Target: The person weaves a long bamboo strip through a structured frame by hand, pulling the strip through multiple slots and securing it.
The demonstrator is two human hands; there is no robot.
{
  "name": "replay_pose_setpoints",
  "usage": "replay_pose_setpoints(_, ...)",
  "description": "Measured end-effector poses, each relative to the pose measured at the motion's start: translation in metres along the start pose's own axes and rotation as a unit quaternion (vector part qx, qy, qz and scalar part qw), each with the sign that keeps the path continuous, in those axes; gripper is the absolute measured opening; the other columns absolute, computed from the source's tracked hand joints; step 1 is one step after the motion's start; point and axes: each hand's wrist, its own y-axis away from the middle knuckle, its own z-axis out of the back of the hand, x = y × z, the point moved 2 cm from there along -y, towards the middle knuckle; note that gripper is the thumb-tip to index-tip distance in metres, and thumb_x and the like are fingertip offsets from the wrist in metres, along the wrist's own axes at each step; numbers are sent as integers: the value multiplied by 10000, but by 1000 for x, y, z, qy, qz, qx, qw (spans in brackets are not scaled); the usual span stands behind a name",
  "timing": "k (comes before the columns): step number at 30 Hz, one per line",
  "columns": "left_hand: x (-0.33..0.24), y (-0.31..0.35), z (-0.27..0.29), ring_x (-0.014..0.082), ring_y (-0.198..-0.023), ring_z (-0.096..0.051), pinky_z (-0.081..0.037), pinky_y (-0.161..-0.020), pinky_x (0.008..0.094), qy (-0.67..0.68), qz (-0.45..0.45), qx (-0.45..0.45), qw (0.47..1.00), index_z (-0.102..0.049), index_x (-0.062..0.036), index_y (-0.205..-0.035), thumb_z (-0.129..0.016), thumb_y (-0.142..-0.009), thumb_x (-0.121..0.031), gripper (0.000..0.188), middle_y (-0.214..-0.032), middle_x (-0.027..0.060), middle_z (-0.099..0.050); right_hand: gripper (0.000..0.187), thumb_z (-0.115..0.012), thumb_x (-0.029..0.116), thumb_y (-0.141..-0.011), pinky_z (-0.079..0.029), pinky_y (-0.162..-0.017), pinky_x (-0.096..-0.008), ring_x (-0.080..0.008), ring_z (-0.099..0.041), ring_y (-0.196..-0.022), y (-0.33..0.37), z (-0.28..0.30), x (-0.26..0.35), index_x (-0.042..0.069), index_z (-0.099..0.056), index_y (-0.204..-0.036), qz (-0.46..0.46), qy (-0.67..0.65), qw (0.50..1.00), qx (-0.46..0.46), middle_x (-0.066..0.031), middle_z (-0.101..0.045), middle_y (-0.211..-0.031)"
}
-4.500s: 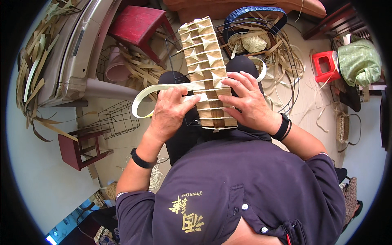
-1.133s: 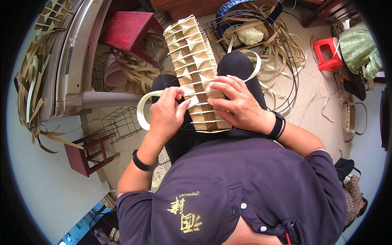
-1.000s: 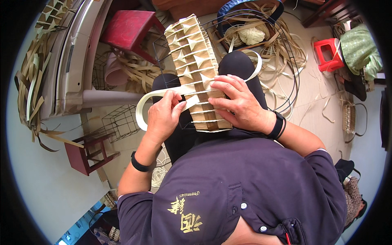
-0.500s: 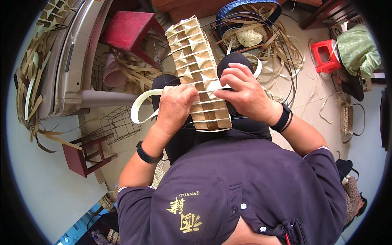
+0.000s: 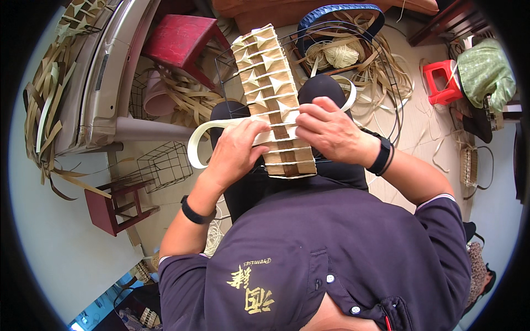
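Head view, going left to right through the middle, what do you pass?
Grey machine housing → wire cage → pale strip loop → left hand → woven panel → right hand → black wristwatch → red plastic stool → green cloth bundle.

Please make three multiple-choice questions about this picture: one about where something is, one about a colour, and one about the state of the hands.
1. Where is the woven panel?
A. On the person's lap, under both hands
B. On the dark red stool
C. Inside the wire basket frame

2. What colour is the small plastic stool at the upper right?
A. Blue
B. Red
C. White

3. What are the left hand and the right hand doing?
A. Both hang free
B. Only one touches the panel
C. Both press on the panel and the pale strip

Answers: 1 A, the panel rests over the knees beneath the hands. 2 B, the stool is bright red. 3 C, the fingers of both hands lie on the strip across the panel.
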Motion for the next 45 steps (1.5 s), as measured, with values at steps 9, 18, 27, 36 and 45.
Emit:
replay_pose_setpoints(9,17,39,40,310,-951,-626,-446,-985,431,-197,5,19,980,-664,-81,-949,-716,-809,25,184,-919,85,-639,176,-626,-22,-805,-480,-987,-464,-341,-595,-1145,108,85,-29,48,-601,-965,-195,77,977,-29,-125,-621,-1064)
replay_pose_setpoints(18,23,37,41,357,-1187,-622,-477,-1043,447,-83,73,-79,991,-686,-50,-1140,-758,-879,-104,275,-1261,171,-652,61,-549,6,-1019,-457,-1018,-436,-341,-588,-1124,268,157,-64,27,-595,-1053,-379,293,866,-142,-143,-630,-1100)
replay_pose_setpoints(27,17,7,11,162,-860,-712,-553,-789,280,117,136,-59,982,-740,22,-1118,-742,-930,-61,205,-981,108,-754,484,-499,-80,-796,-460,-1087,-429,-356,-601,-1223,278,124,-78,19,-639,-1248,-508,235,826,-55,-175,-668,-1233)
replay_pose_setpoints(36,14,-5,5,173,-742,-722,-562,-714,291,49,150,-94,983,-741,24,-951,-769,-895,-76,118,-832,103,-727,225,-749,262,-899,-480,-857,-419,-295,-665,-958,22,22,-1,67,-669,-976,-281,-54,958,10,-107,-694,-960)
replay_pose_setpoints(45,5,-19,3,241,-678,-704,-543,-632,344,-56,122,-93,987,-717,-32,-841,-754,-838,-84,63,-787,107,-697,320,-727,391,-917,-483,-711,-406,-281,-684,-727,2,4,3,81,-653,-891,-286,5,956,64,-86,-664,-745)
